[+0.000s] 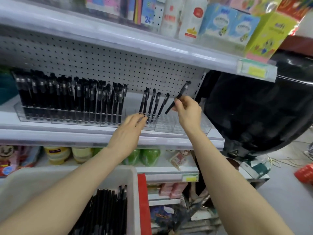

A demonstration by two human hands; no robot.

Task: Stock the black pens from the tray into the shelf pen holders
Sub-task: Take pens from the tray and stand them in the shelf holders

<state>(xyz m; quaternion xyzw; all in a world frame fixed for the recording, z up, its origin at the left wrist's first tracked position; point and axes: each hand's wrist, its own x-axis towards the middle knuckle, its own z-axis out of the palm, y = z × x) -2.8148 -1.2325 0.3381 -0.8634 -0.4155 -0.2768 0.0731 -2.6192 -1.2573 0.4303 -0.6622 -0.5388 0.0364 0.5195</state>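
Note:
Clear plastic pen holders (169, 123) run along the middle shelf. Their left part is packed with several upright black pens (71, 97); a few more pens (152, 102) lean in slots near the middle. My right hand (188, 111) pinches one black pen (179, 97), tilted, above the bare right slots. My left hand (130, 128) reaches to the base of the leaning pens, fingers curled round a pen end there. A white tray (133, 184) at the bottom left holds several black pens (108, 212).
The shelf above carries bottles (183, 17) and boxes (264, 34). A black plastic bag (257, 106) bulges at the shelf's right end. Lower shelves hold jars (57, 154) and green items (149, 156). A pegboard (101, 65) backs the pen shelf.

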